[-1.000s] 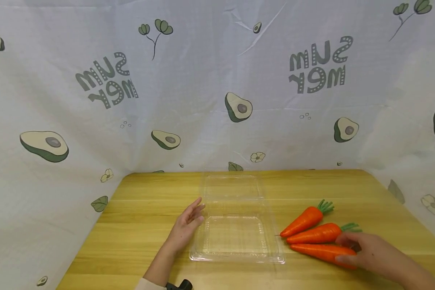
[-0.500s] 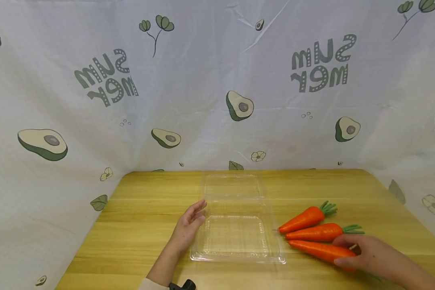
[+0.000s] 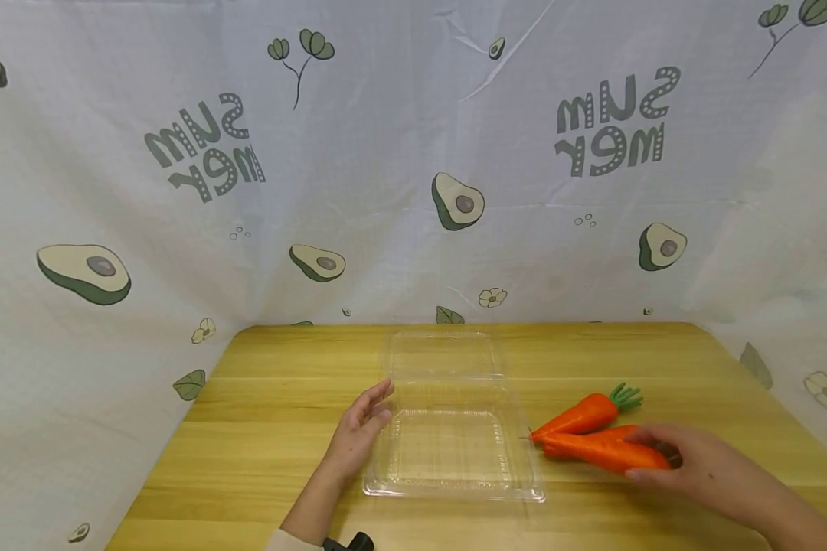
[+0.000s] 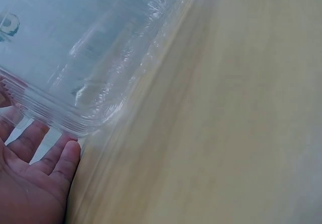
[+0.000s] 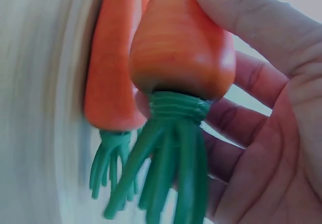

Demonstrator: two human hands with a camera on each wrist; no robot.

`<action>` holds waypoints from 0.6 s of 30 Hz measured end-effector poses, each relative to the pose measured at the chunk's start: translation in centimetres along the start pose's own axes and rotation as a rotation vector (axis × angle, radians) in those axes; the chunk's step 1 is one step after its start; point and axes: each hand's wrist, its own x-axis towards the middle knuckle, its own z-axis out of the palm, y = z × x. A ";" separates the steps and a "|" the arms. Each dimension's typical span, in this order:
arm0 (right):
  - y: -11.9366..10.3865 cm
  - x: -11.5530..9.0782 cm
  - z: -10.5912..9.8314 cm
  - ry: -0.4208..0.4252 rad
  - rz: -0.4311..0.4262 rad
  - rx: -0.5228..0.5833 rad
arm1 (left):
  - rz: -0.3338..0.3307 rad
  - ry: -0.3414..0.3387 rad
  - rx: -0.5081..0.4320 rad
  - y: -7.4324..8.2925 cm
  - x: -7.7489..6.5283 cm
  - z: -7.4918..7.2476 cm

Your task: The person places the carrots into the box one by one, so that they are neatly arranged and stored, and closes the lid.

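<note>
My right hand (image 3: 696, 467) grips an orange carrot (image 3: 616, 453) near its thick end, thumb on one side and fingers on the other. Green stems (image 5: 176, 158) hang from that carrot in the right wrist view. It overlaps a second carrot (image 5: 113, 68), whose leafy end is hidden behind my hand in the head view. A third carrot (image 3: 586, 415) lies just behind, tip pointing left. At the left side of a clear plastic clamshell box (image 3: 455, 493), my left hand (image 3: 358, 432) rests with loosely extended fingers. Those fingers touch the box's edge in the left wrist view.
The box's lid (image 3: 444, 353) lies folded back, toward the far side of the wooden table (image 3: 269, 413). A printed cloth (image 3: 386, 153) hangs behind the table and along both sides. A black band (image 3: 350, 542) shows at my left wrist.
My right hand has raised the nearest carrot and shifted it away from me, so it now covers much of the middle one. My left hand and the box have hardly moved.
</note>
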 end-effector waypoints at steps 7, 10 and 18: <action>-1.3 -0.4 0.1 0.172 -0.125 -0.014 | -0.010 0.009 0.000 -0.1 0.0 0.0; -2.0 -0.4 0.4 0.217 -0.155 0.011 | -0.005 0.008 -0.002 -0.1 0.0 0.1; -4.8 0.0 1.1 0.332 -0.281 0.026 | 0.010 0.006 0.016 -0.1 -0.2 0.0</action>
